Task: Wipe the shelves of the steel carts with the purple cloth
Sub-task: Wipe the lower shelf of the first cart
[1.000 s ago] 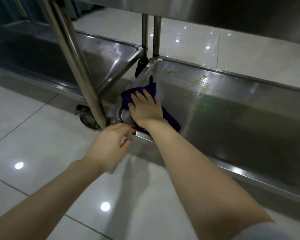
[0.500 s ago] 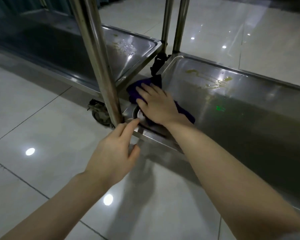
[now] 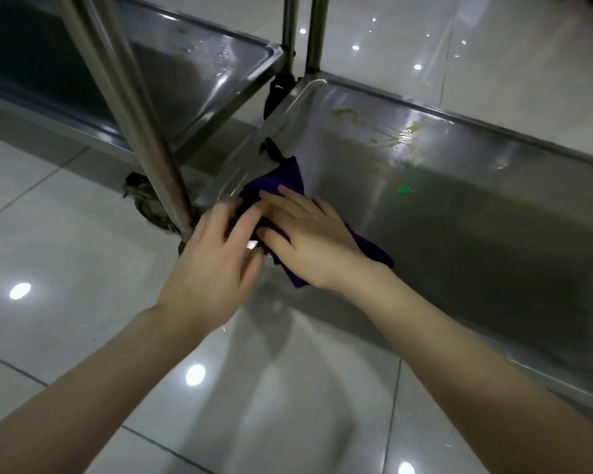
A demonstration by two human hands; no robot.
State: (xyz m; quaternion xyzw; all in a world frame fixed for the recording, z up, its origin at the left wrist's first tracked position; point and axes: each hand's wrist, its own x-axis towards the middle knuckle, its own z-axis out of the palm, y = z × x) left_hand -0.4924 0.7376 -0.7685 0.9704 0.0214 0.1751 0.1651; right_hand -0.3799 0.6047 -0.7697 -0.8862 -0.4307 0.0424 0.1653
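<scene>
At the near corner of the cart's lower shelf [image 3: 459, 241], your right hand [image 3: 308, 241] lies flat, fingers straight, on the purple cloth [image 3: 281, 184]. Your left hand [image 3: 216, 258] reaches the cloth's edge, too blurred to tell its grip. Press evenly into the corner rim, then sweep toward the yellowish smears [image 3: 394, 133].

The cloth [image 3: 290, 184] lies in the near left corner of the right shelf [image 3: 459, 206], under the right hand [image 3: 314, 239]. The left hand [image 3: 216, 261] is just left of it. A post [image 3: 127, 107] rises at that corner, with a caster [image 3: 144, 203] at its foot. The left shelf [image 3: 199, 73] lies behind the post. Stains [image 3: 384, 131] lie farther back on the right shelf.
</scene>
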